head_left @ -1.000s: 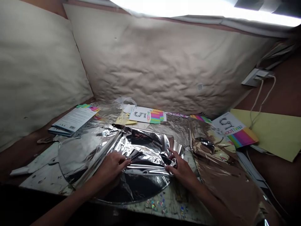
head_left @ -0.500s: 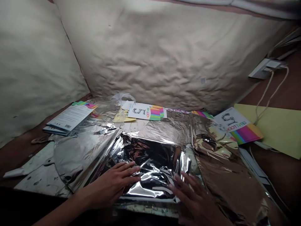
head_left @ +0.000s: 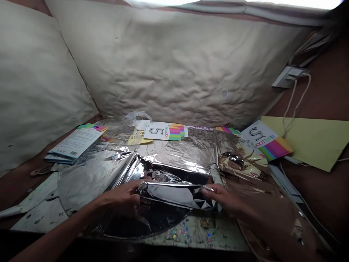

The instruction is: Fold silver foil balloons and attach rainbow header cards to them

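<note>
A shiny silver foil balloon [head_left: 171, 194] lies on the worktable, its near part lifted and folded over into a crumpled band. My left hand [head_left: 127, 196] grips the left end of this fold, fingers curled round it. At the right end, my right hand [head_left: 218, 194] pinches the foil between thumb and fingers. Below the fold a dark, rounded foil part [head_left: 136, 222] rests at the table's near edge. Another silver foil sheet [head_left: 87, 182] spreads flat to the left, and more foil [head_left: 253, 196] covers the table to the right.
Printed balloon packets stand at the back middle [head_left: 156, 131] and back right [head_left: 265, 140]. White printed cards [head_left: 76, 143] lie at the left. Yellow paper [head_left: 313, 138] sits below a wall socket [head_left: 290, 76] with hanging cables. Small shiny bits [head_left: 181, 234] dot the near tabletop [head_left: 223, 233].
Both hands were lying flat on the foil; now they grip it at either side. The foil's near part has been raised and folded away from me, baring the tabletop below. The view has shifted slightly.
</note>
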Demonstrator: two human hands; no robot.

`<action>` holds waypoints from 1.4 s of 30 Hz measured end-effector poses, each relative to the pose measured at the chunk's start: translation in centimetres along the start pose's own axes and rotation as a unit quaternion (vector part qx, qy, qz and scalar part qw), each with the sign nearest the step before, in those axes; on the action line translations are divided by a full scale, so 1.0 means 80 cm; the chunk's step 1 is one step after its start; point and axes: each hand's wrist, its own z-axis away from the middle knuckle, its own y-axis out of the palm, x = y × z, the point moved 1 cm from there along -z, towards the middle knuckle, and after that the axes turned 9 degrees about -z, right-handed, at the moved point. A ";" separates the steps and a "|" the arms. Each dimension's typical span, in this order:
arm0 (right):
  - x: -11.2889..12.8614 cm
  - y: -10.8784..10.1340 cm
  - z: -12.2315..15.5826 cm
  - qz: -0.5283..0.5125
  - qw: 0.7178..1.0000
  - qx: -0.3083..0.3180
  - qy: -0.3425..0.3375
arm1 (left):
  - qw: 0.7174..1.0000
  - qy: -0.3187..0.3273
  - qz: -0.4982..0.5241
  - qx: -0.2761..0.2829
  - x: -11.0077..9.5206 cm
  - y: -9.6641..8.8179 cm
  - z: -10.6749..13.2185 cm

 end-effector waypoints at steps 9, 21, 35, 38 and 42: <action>-0.011 -0.011 -0.026 -0.093 0.981 -0.158 0.064 | 0.972 -0.186 0.126 -0.075 0.026 0.011 -0.053; -0.023 0.007 -0.018 0.066 0.955 -0.289 0.006 | 0.890 0.052 -0.429 -0.144 -0.027 0.062 -0.090; -0.022 0.071 -0.035 0.474 0.867 -0.124 -0.086 | 0.905 0.004 -0.410 -0.111 0.011 0.052 -0.110; -0.025 0.076 -0.031 0.474 0.866 -0.136 -0.086 | 0.911 0.007 -0.402 -0.095 0.013 0.052 -0.111; -0.026 0.075 -0.028 0.469 0.869 -0.133 -0.085 | 0.910 0.005 -0.407 -0.079 0.000 0.047 -0.108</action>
